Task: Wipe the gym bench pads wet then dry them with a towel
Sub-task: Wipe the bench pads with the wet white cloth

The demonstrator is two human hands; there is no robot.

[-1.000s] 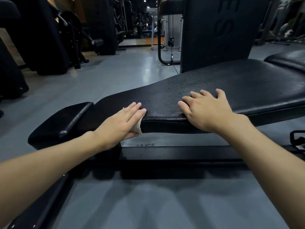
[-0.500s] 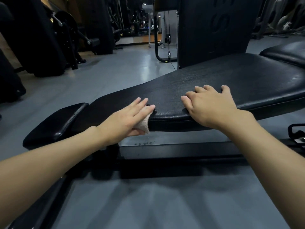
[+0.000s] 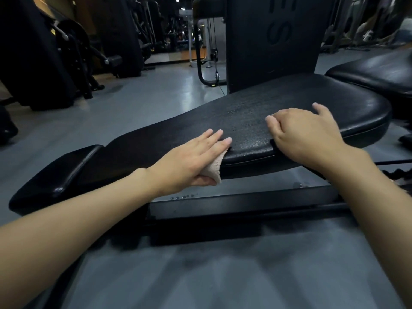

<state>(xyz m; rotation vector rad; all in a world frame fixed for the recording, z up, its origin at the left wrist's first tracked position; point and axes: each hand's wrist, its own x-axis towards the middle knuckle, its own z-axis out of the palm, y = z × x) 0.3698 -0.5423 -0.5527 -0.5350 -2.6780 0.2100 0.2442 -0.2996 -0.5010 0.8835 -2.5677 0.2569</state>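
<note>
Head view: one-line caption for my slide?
Left hand presses a cloth on the bench pad edge; right hand rests on it.

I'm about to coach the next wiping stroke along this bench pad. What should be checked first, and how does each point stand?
1. Cloth gripped in left hand: ok.
2. Cloth touching the long pad: ok, at its near edge.
3. Right hand bracing the pad: ok, but it lies in the stroke's path.
4. Pad top free of objects: ok.
5. Cloth wet or dry: cannot tell.
6. Small end pad wiped: cannot tell.
</note>
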